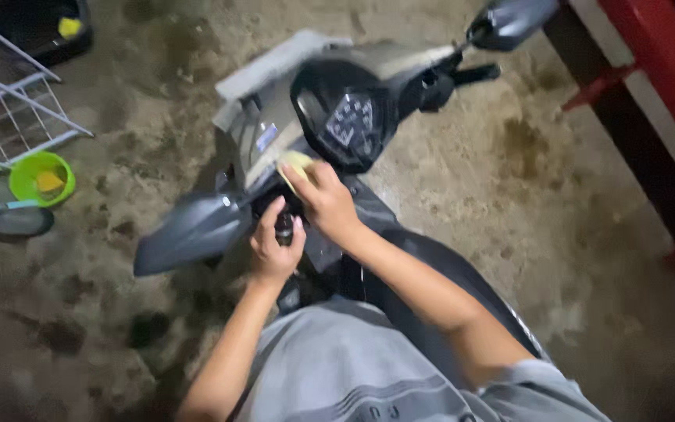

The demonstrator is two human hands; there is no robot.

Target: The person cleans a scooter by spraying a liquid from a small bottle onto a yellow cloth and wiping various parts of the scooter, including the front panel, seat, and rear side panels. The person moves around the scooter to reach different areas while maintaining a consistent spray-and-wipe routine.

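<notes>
Right hand (323,202) lies curled over a yellow sponge (294,166), fingers pressed together on it, against the scooter (337,117) just below the round dashboard (345,121). Left hand (273,248) sits just beside it, nearer the rider, fingers closed around a small dark part of the handlebar centre. The scooter stands on rough, stained concrete floor (509,180), wet-looking in patches. Left of the scooter, well apart, a green bowl (41,178) rests on the floor near a white wire rack (17,109), with a black tub (41,27) beyond. Right of the scooter runs a red and white wall edge (650,70). Bare floor lies between it and the scooter, and more shows ahead of the front.
</notes>
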